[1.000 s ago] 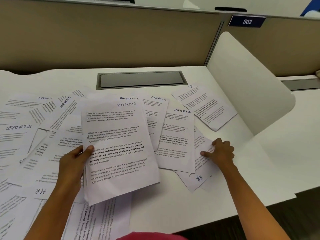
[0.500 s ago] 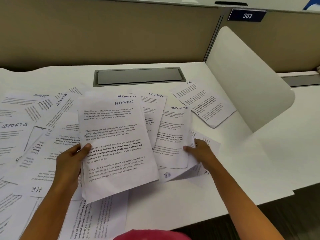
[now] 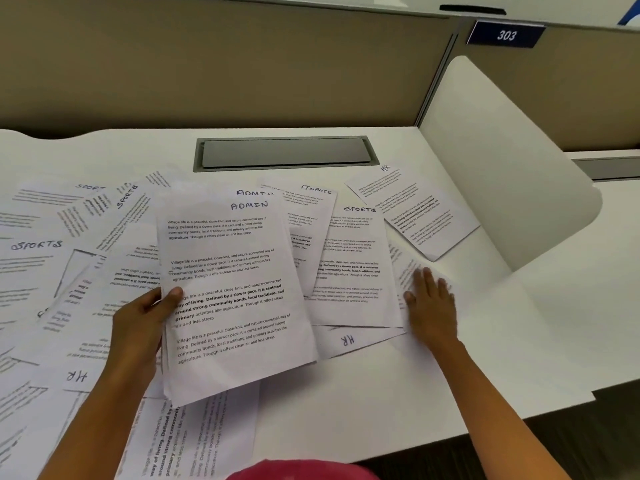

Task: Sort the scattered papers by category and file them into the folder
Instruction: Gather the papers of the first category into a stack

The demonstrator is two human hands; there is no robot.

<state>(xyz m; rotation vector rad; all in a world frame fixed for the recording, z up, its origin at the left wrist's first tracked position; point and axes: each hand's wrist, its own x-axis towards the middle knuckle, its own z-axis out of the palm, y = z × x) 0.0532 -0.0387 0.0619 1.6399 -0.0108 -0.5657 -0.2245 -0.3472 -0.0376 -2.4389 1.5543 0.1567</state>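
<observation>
Two grips are busy: nearest, the left grip (image 3: 138, 327) clasps a stack of ADMIN sheets (image 3: 235, 289) by its left edge, thumb on top, tilted above the papers littering the bench (image 3: 363, 410), while the right grip (image 3: 429, 301) lies flat, fingers straight, on a loose sheet (image 3: 403, 271) beside the SPORTS page (image 3: 353, 268). Held by one edge only, the stack could fan and shed sheets back into the litter, and the flat palm may drag neighbouring pages along, mixing categories. Farther back lie the FINANCE page (image 3: 311, 202) and an HR page (image 3: 415, 209); no folder is in view.
</observation>
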